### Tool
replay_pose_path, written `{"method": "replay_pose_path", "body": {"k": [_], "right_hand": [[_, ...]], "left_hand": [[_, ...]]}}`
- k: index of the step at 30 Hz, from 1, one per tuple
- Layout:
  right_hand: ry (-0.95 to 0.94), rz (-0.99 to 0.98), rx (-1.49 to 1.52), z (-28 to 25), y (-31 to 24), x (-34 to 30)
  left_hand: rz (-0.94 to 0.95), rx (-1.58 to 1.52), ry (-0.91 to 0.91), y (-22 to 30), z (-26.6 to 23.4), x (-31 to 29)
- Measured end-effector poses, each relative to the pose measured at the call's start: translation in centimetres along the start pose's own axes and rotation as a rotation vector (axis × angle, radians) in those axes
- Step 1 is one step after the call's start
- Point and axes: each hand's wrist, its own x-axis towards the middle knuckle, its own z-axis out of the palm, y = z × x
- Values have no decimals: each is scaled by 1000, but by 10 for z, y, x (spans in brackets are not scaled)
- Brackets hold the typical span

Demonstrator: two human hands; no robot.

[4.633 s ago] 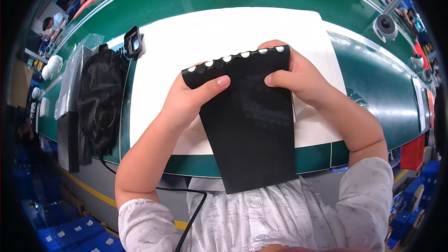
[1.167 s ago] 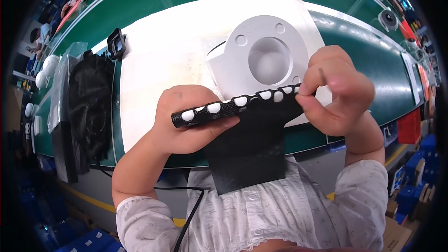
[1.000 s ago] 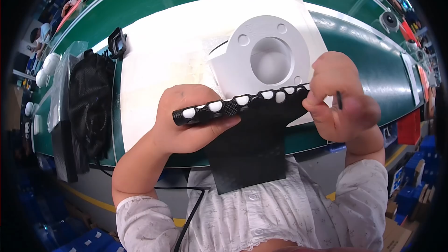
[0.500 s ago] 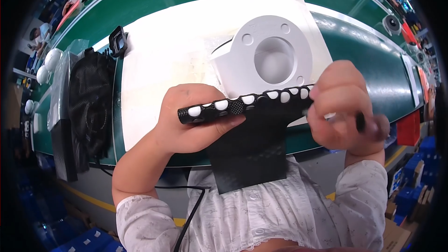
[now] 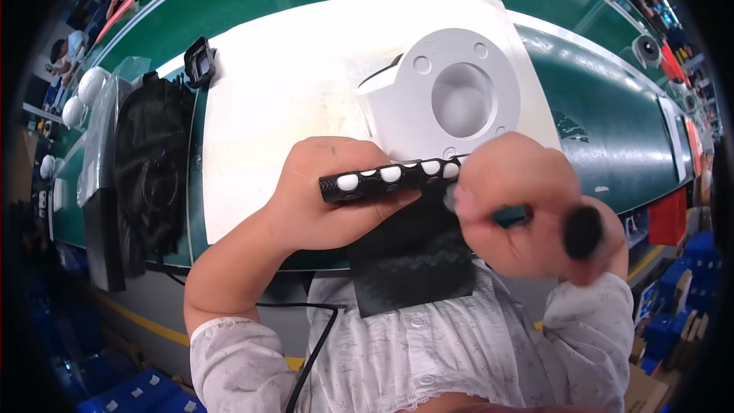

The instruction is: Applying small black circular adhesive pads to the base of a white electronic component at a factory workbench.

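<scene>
My left hand (image 5: 329, 195) is closed on a black sheet (image 5: 413, 275), thumb on the near side. The sheet is bent over along its upper edge, where a row of white round spots shows between black ridges. Its lower part hangs toward my lap. My right hand (image 5: 520, 203), smeared by motion, is pinched at the right end of that bent edge and covers it. A black round end (image 5: 582, 233) shows at the right hand's fingers; the rest of that thing is hidden. Just beyond lies a white plastic housing (image 5: 505, 99) with a large round opening and small round recesses.
A white board (image 5: 267, 107) covers the middle of the green table (image 5: 604, 99). At left lie a black mesh bag (image 5: 153, 168), a clear plastic-wrapped item (image 5: 107, 153) and a small black frame (image 5: 200, 63). A black cable (image 5: 329, 329) crosses my lap. A red bin (image 5: 667, 214) stands right.
My right hand has moved left and slightly down along the sheet's bent edge, covering more white spots. The left hand has shifted slightly right with the sheet.
</scene>
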Motion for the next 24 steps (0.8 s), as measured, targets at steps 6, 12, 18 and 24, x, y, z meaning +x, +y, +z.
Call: {"method": "replay_pose_path", "body": {"k": [6, 12, 18, 24], "right_hand": [[370, -178, 243, -15, 50, 23], [4, -883, 798, -16, 102, 53], [82, -611, 306, -19, 81, 41], [153, -319, -173, -28, 62, 22]], "left_hand": [[159, -50, -29, -9, 2, -3], [230, -15, -43, -11, 1, 1], [226, -48, -52, -12, 1, 0], [232, -44, -59, -12, 2, 1]]}}
